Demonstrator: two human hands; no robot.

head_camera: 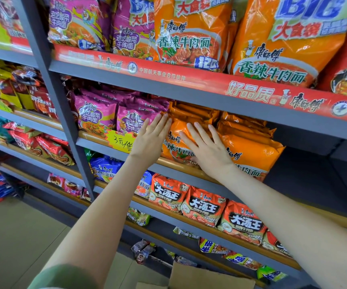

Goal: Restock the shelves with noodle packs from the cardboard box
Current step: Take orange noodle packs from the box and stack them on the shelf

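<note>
Two hands (pixel 150 140) (pixel 208 152) pressing orange packs (pixel 251 152), on shelf (pixel 94 143)

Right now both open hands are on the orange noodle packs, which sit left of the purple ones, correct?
No: in the head view the orange noodle packs sit right of the purple packs, not left. The left hand and right hand rest open on them.

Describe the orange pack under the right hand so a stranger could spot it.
Find the grey shelf under the red banner strip. Right of the purple packs sit two orange stacks. It is the left stack's front pack, nearest the yellow price tag, with the right hand flat on it.
</note>
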